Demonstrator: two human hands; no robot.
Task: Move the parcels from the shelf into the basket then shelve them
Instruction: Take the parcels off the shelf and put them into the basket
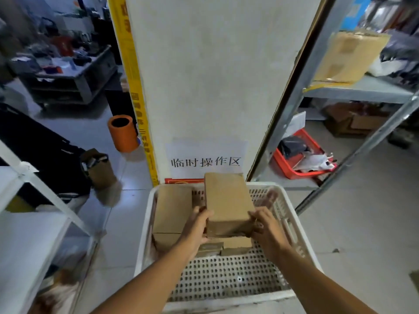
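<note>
We see both hands gripping one cardboard parcel (229,203) over a white perforated basket (292,225); the left hand (197,225) clasps its near left corner, the right hand (266,225) its near right corner; the parcel extends away from the fingertips; beside the left fingers lies a second parcel (172,207) in the basket; beneath the fingers of both hands lie flatter parcels (235,245); beyond the fingertips stands a white pillar (210,75) bearing a paper sign (205,160).
</note>
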